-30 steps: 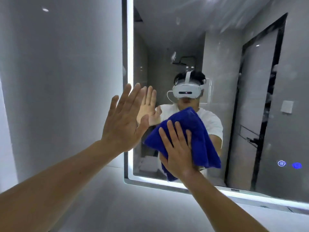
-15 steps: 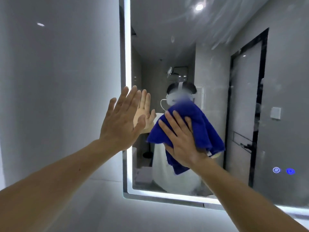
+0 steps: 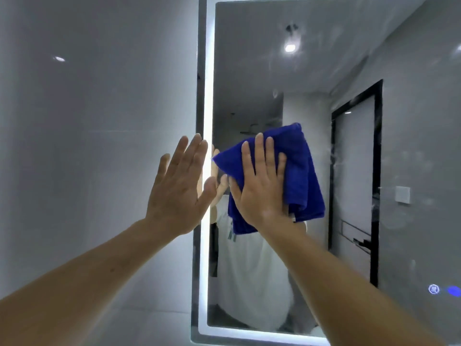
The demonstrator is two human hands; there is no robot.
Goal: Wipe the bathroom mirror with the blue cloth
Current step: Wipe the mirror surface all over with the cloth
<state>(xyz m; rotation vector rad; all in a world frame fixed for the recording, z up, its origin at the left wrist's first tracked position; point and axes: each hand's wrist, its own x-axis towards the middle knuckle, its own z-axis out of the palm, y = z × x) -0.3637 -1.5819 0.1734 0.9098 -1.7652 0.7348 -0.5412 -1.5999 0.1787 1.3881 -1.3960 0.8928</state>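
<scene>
The cloth (image 3: 300,171) is pressed to the mirror (image 3: 249,71) under the straight-fingered right hand (image 3: 262,188), so pressure is spread, while the open left hand (image 3: 179,193) is held just beside it, apparently for support.

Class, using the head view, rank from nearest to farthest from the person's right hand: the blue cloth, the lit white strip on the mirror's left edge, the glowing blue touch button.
1. The blue cloth, directly under the right hand.
2. The lit white strip, leftward, edging the mirror.
3. The glowing blue touch button, far lower right.
</scene>
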